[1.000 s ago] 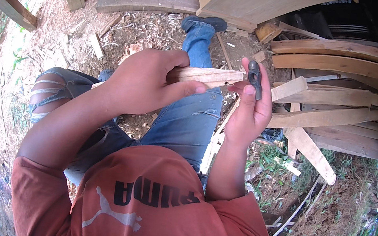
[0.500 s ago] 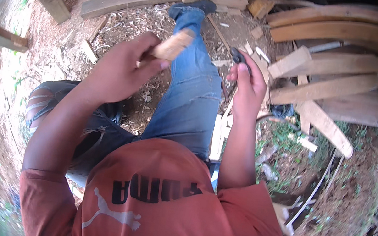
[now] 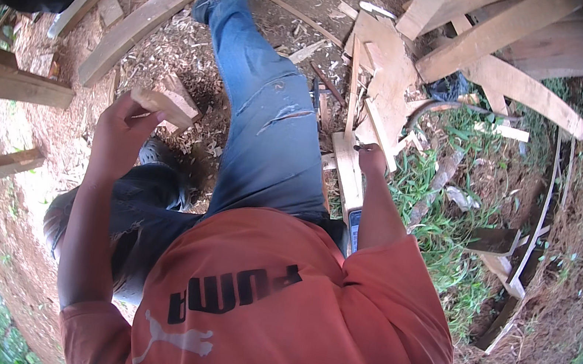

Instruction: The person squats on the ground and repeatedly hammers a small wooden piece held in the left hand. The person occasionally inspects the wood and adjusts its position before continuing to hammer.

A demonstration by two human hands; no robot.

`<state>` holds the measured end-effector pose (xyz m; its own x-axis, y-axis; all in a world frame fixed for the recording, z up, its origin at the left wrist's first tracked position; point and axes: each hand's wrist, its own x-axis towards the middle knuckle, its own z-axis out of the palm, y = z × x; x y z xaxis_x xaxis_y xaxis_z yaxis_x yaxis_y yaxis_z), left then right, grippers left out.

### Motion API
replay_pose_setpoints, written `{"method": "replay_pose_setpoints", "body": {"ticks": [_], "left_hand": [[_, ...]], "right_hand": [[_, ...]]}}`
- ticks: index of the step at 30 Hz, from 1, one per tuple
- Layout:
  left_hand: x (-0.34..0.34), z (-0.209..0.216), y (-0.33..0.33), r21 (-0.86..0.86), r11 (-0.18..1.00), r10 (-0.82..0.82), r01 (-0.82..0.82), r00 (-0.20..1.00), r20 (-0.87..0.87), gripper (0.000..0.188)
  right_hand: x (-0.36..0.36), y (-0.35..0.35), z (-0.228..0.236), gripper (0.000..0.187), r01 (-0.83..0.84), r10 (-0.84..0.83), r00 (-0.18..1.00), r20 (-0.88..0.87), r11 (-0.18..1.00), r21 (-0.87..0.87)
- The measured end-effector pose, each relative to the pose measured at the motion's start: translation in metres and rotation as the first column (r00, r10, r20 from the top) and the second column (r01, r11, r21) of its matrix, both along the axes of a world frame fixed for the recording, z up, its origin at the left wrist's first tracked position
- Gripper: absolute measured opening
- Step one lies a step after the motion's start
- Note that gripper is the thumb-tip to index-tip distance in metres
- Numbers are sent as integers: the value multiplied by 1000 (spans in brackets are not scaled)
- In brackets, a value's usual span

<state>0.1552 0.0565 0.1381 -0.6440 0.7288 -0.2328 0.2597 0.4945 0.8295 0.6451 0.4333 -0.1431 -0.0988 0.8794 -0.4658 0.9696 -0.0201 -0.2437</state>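
My left hand (image 3: 117, 139) is closed round a small pale piece of wood (image 3: 162, 106), pinched between thumb and fingers and raised beside my bent left knee. Just past it, a rough wood block (image 3: 183, 95) sits among the shavings. On the other side of my outstretched leg, my right hand (image 3: 372, 161) is low over pale wooden strips (image 3: 346, 166). Its fingers are curled, and a small dark end (image 3: 359, 147) sticks out from them. The rest of that dark thing is hidden by the hand.
Curved timbers (image 3: 138, 30) lie at the far left. Crossed boards (image 3: 484, 56) are piled at the far right. A flat, ragged-edged board (image 3: 386, 69) rests beyond my right hand. Wooden legs or beams (image 3: 18, 85) jut in at the left. A blue-faced rectangular thing (image 3: 353, 228) is by my right hip.
My right hand has come down and nearer with the dark thing, to the wooden strips. My left hand has moved left and lower with the wood piece. The view has turned toward the right.
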Motion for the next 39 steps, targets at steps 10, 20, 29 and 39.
{"method": "replay_pose_setpoints", "body": {"ticks": [10, 20, 29, 39], "left_hand": [[-15, -62, 8, -121, 990, 66, -71, 997, -44, 28], [-43, -146, 14, -225, 913, 271, -341, 917, -291, 37], [-39, -177, -1, -217, 887, 340, -408, 894, -293, 26], [-22, -180, 15, -211, 867, 359, -451, 860, -363, 39]], "right_hand": [[-43, -79, 19, 36, -401, 373, 916, 149, 867, 297], [-70, -107, 28, 47, -393, 431, 900, 64, 866, -310], [-99, -61, 40, 35, -211, 129, 958, -255, 921, -327], [-240, -68, 231, 27, -211, -24, 614, -789, 958, -193]]}}
